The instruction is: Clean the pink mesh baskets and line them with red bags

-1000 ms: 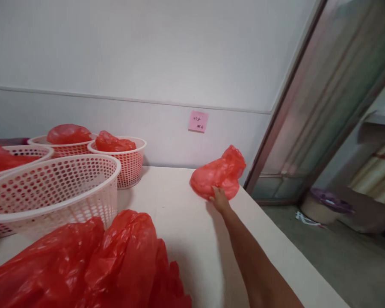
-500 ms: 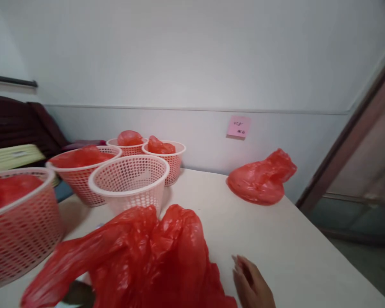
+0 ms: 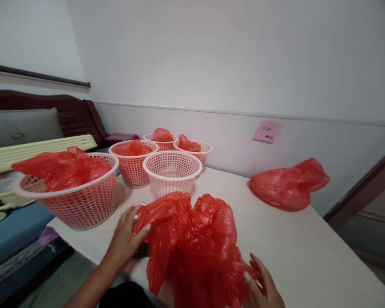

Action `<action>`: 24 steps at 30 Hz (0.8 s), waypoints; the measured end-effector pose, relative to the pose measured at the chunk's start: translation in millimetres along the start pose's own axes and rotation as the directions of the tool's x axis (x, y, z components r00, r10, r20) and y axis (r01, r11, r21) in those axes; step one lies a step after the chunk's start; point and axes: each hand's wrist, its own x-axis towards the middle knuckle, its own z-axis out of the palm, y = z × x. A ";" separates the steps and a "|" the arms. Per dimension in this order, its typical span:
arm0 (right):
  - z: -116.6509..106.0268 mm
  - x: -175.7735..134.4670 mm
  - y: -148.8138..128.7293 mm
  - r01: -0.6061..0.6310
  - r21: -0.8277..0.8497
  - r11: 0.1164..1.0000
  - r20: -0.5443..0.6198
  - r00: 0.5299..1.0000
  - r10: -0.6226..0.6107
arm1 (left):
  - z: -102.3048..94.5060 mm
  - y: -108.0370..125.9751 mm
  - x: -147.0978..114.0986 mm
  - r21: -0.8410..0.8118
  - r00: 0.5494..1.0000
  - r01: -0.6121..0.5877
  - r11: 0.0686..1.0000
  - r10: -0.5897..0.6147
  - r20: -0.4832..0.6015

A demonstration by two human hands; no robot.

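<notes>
A crumpled red plastic bag (image 3: 199,239) stands in front of me at the near side of the table. My left hand (image 3: 126,235) has thumb and fingers round its left edge. At the bag's right side, a strip of the plastic runs between the thumb and fingers of my right hand (image 3: 265,284). Folds of plastic hide what the bag contains, if anything. Just behind it is a pale pink plastic basket (image 3: 172,184) with no bag in it. Farther right by the wall lies another red bag (image 3: 285,188), gathered at its top.
To the left stands a large pink basket (image 3: 93,205) with a red bag spilling over its rim. Several similar baskets (image 3: 134,169) with red bags stand behind. A pink note (image 3: 267,131) is on the wall. The white table (image 3: 295,252) ends at the right.
The view has turned left and tilted. My left hand has come into view at the bag's left edge, which no longer stretches out leftward. My right hand now meets the bag's right side.
</notes>
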 end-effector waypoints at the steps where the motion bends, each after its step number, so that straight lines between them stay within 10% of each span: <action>1: 0.6 3.2 -11.0 0.044 -0.043 0.998 -0.046 0.998 -0.046 | 11.1 2.5 -5.9 -0.002 0.998 -0.012 1.000 0.012 0.061; 5: 1.8 26.0 -78.1 0.239 -0.235 0.942 -0.210 0.934 -0.289 | 50.4 17.5 -33.3 0.114 0.988 0.026 0.993 -0.042 0.148; 12: 78.7 73.3 -227.9 0.794 -0.326 0.513 0.324 0.604 -0.728 | 75.4 28.0 -55.0 0.151 0.950 -0.021 0.988 -0.027 0.311; 16: 134.1 100.1 -246.7 0.790 -0.502 0.353 0.493 0.596 -0.634 | 82.3 26.8 -56.6 0.140 0.949 0.001 0.990 -0.045 0.312; 24: 159.8 140.6 -255.4 0.716 -0.552 0.428 0.333 0.660 -0.674 | 121.8 12.0 -76.8 0.110 0.954 0.056 0.992 -0.086 0.287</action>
